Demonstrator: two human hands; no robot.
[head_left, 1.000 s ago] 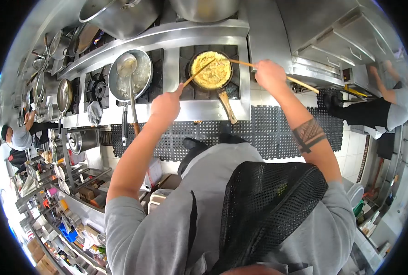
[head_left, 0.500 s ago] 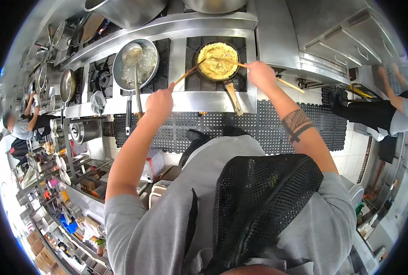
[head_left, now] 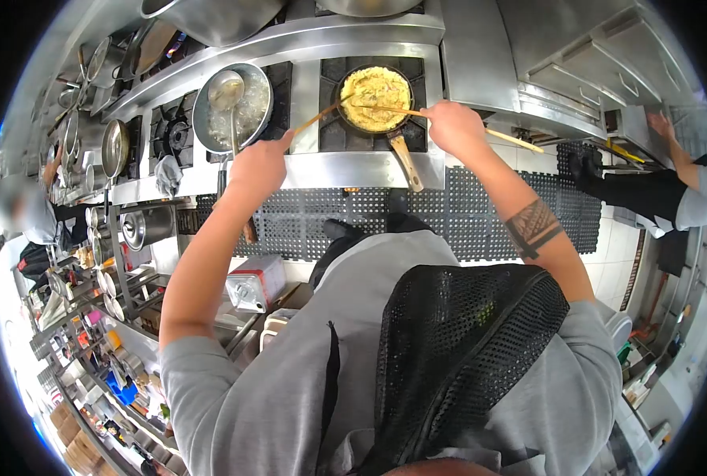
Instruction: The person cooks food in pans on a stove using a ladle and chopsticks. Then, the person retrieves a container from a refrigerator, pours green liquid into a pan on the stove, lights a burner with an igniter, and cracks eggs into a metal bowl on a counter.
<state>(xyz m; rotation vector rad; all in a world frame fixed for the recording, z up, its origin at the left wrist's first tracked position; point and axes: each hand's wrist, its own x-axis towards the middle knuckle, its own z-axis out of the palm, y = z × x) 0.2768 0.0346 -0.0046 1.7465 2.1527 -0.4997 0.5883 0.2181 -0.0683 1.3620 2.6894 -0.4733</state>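
A dark frying pan [head_left: 339, 111] sits on the right burner, filled with a lumpy yellow mixture [head_left: 384, 86] that looks like egg. My left hand [head_left: 260, 165] is closed around a thin wooden stick [head_left: 318, 117], whose tip reaches the pan's left side. Closed too, my right hand [head_left: 455, 127] grips a longer wooden stick [head_left: 397, 109]; one end lies in the yellow mixture and the other sticks out to the right behind the hand. The pan's wooden handle [head_left: 406, 163] points toward me, untouched. Whether the sticks have broad ends cannot be made out.
Left of the frying pan, a wider pan [head_left: 200, 119] of bubbling clear liquid holds a metal ladle [head_left: 226, 91]. A grey cloth [head_left: 168, 174] hangs at the stove's edge. Large pots [head_left: 219, 20] stand behind. Other people work at far left [head_left: 40, 218] and far right [head_left: 647, 190].
My left hand has shifted slightly left and my right hand slightly right and up. The yellow mixture is rearranged, and the sticks' tips sit differently in it. The ladle has turned slightly.
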